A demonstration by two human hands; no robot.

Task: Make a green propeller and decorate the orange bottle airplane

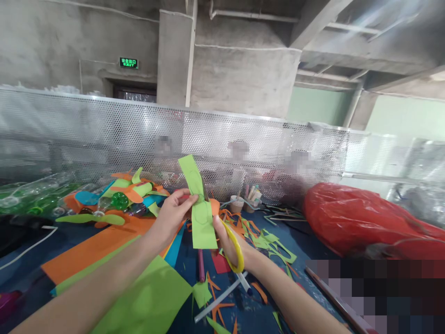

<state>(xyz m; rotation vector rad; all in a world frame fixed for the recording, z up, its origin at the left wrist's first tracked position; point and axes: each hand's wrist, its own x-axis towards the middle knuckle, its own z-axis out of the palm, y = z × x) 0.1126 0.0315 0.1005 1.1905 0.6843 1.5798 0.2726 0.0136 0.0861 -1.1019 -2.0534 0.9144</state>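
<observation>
My left hand pinches a long strip of light green paper and holds it upright above the table. A pencilled outline shows on the strip's lower half. My right hand grips scissors with yellow handles, fingers through the loops. The blades reach up behind the strip near its middle and are mostly hidden by it. Both hands sit close together, just above a dark blue table top.
Orange and green paper sheets lie at front left, with scraps scattered about. Bottle-and-paper crafts stand at back left, small cups with tools behind, a red plastic bag at right. A perforated metal screen closes the far side.
</observation>
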